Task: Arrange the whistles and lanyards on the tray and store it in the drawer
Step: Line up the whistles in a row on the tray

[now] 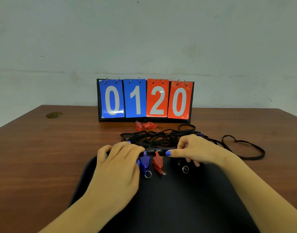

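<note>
Pale wall behind; a brown wooden table [43, 148] carries a flip scoreboard [145, 100] at the far edge. Black tray [161, 199] lies near. On its far part sit a blue whistle [145, 161] and a red whistle [157, 162], side by side. Left hand [117, 165] rests by the blue whistle; grip cannot be determined. Right hand [194, 150] has fingers curled at the tray's far rim; contents unclear. Tangled black lanyards [154, 138] and two red whistles [145, 126] lie beyond the tray. Recommendation: align whistles in parallel and untangle cords before loading.
</note>
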Demonstrator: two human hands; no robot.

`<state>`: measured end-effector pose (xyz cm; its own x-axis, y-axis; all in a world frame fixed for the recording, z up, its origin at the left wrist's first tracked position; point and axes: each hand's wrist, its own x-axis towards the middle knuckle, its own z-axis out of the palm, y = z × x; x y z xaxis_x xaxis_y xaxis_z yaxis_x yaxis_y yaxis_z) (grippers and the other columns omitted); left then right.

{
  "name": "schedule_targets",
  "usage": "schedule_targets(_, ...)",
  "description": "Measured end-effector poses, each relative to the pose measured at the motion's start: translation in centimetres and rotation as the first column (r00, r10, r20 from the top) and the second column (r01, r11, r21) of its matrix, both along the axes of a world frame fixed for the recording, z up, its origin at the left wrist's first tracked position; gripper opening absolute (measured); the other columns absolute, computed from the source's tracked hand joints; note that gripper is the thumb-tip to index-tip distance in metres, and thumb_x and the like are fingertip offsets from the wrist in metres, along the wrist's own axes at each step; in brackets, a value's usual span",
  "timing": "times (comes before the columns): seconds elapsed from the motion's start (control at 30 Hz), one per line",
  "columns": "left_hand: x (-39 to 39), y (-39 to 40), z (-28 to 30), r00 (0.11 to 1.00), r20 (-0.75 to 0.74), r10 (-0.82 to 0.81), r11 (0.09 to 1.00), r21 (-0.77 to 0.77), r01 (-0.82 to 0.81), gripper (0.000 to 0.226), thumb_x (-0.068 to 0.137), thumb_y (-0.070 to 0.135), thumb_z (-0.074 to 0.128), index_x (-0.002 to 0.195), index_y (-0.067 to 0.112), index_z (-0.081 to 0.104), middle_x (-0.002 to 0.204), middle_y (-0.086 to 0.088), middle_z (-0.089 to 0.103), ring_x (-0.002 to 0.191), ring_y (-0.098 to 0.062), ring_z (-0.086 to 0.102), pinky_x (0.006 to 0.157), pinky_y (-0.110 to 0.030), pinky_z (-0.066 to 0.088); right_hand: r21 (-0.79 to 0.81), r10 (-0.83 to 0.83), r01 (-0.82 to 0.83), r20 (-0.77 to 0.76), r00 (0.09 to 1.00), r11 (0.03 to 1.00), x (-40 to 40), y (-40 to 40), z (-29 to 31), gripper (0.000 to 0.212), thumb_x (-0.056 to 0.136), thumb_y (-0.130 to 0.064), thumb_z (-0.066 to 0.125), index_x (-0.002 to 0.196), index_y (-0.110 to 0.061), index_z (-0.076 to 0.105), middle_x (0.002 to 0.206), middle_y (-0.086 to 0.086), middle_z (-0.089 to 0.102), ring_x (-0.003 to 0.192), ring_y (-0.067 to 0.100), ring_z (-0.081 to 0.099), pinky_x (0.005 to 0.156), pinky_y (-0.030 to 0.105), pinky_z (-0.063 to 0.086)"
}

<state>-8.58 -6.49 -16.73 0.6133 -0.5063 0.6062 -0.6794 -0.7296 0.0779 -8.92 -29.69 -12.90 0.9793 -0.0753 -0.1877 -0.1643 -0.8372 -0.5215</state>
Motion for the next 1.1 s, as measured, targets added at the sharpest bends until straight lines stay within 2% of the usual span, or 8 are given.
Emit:
schedule_targets(0.1, -0.1, -0.1, -0.2, 0.997, 0.008, -0.070, 0.996, 0.063, 0.070, 0.034, 0.078, 0.026, 0.037, 0.102, 0.029, 0.061, 0.104, 0.016, 0.063, 0.111, -0.008, 0.044, 0.090, -0.031, 0.024, 0.043, 0.014, -0.014, -0.008, 1.000, 0.999, -0.2, 0.1, 0.2, 0.033, 0.080, -0.048, 0.064, 0.086, -0.016, 0.056, 0.059, -0.004, 0.055, 0.036, 0.006, 0.042, 0.033, 0.011, 0.031)
schedule_targets(0.23, -0.2, -0.4, -0.7, 0.992, 0.004, -0.127, 0.977, 0.175, 0.125, 0.036, 0.082, 0.035, 0.039, 0.109, 0.032, 0.062, 0.111, 0.018, 0.063, 0.116, -0.008, 0.043, 0.093, -0.033, 0.024, 0.058, -0.009, 0.007, 0.033, 0.999, 0.998, 0.0, 0.1, 0.1, 0.027, 0.082, -0.043, 0.064, 0.084, -0.017, 0.060, 0.060, -0.004, 0.056, 0.038, 0.005, 0.045, 0.033, 0.012, 0.032)
schedule_targets(0.4, 0.1, -0.5, -1.2, 0.994, -0.008, -0.110, 0.952, 0.286, 0.107, 0.041, 0.083, 0.045, 0.038, 0.114, 0.033, 0.062, 0.114, 0.018, 0.064, 0.116, -0.008, 0.041, 0.095, -0.036, 0.023, 0.062, -0.018, 0.015, 0.047, 0.999, 0.998, 0.3, -0.4, -0.3, 0.013, 0.089, -0.035, 0.058, 0.084, -0.023, 0.059, 0.068, -0.004, 0.063, 0.038, 0.005, 0.049, 0.034, 0.013, 0.034)
schedule_targets(0.5, 0.2, -0.6, -1.2, 0.995, -0.008, -0.102, 0.949, 0.298, 0.100, 0.042, 0.084, 0.046, 0.036, 0.116, 0.034, 0.061, 0.115, 0.018, 0.064, 0.117, -0.008, 0.043, 0.095, -0.037, 0.023, 0.060, -0.021, 0.018, 0.057, 0.998, 0.998, 0.3, -0.6, -0.6, 0.012, 0.090, -0.034, 0.056, 0.084, -0.023, 0.058, 0.070, -0.003, 0.064, 0.037, 0.004, 0.049, 0.034, 0.013, 0.034)
schedule_targets(0.6, 0.1, -0.7, -1.3, 0.995, -0.004, -0.104, 0.947, 0.304, 0.100, 0.043, 0.085, 0.045, 0.035, 0.117, 0.034, 0.061, 0.116, 0.018, 0.064, 0.117, -0.011, 0.053, 0.095, -0.038, 0.025, 0.066, -0.010, 0.007, 0.053, 0.999, 0.998, 0.4, -0.7, -0.4, 0.016, 0.090, -0.037, 0.055, 0.088, -0.022, 0.060, 0.072, -0.004, 0.064, 0.039, 0.004, 0.051, 0.035, 0.013, 0.035)
schedule_targets(0.8, 0.4, -0.9, -1.4, 0.996, -0.021, -0.090, 0.934, 0.345, 0.091, 0.045, 0.083, 0.046, 0.035, 0.118, 0.034, 0.060, 0.118, 0.019, 0.063, 0.119, -0.012, 0.054, 0.093, -0.036, 0.023, 0.169, 0.057, -0.048, -0.046, 0.997, 0.984, 0.2, -0.9, -0.2, 0.019, 0.082, -0.035, 0.066, 0.096, -0.026, 0.057, 0.088, 0.000, 0.065, 0.048, 0.005, 0.055, 0.039, 0.015, 0.040)
schedule_targets(0.97, 0.3, -0.9, -1.3, 0.995, -0.018, -0.097, 0.932, 0.349, 0.097, 0.045, 0.082, 0.046, 0.036, 0.117, 0.033, 0.060, 0.117, 0.017, 0.064, 0.118, -0.013, 0.055, 0.092, -0.036, 0.025, 0.189, 0.065, -0.058, -0.029, 0.997, 0.980, 0.3, -0.5, -0.2, 0.026, 0.083, -0.031, 0.066, 0.105, -0.022, 0.055, 0.084, -0.003, 0.063, 0.054, 0.007, 0.056, 0.041, 0.015, 0.042)
schedule_targets(1.1, 0.1, -1.0, -1.1, 0.996, -0.015, -0.092, 0.935, 0.343, 0.092, 0.044, 0.082, 0.046, 0.036, 0.118, 0.033, 0.058, 0.120, 0.017, 0.063, 0.120, -0.012, 0.054, 0.098, -0.037, 0.032, 0.202, 0.055, -0.049, -0.023, 0.998, 0.978, 0.3, -0.4, -0.4, 0.025, 0.083, -0.030, 0.066, 0.104, -0.021, 0.055, 0.086, -0.002, 0.064, 0.059, 0.008, 0.058, 0.043, 0.016, 0.043)
